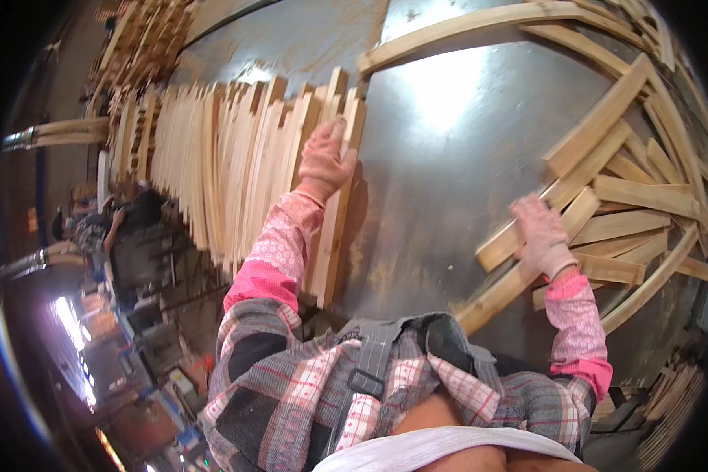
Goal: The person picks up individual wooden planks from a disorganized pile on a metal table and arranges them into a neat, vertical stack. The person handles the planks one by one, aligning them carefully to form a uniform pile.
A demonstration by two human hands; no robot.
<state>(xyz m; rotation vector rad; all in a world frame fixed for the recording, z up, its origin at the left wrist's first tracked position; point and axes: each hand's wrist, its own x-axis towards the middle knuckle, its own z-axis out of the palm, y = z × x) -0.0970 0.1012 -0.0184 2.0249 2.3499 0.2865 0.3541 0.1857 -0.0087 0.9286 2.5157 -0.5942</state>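
My left hand (322, 161), in a pinkish work glove, lies with outstretched fingers on the right end of a row of pale wooden strips (228, 157). The strips stand side by side, their far ends uneven. On the right, my right hand (544, 240), in a similar glove, is closed over a short wooden piece (499, 245) at the near left of a loose heap. Its fingers are slightly blurred and partly hide the wood. Another wooden piece (492, 299) runs from under this hand toward my body.
The grey metal tabletop (417, 181) lies between row and heap. Long curved wooden pieces (472, 27) arch across the far side and right, around crossed short pieces (645, 197). More wood is stacked (145, 39) at the far left. Another person (94, 228) is at the left, beyond the table.
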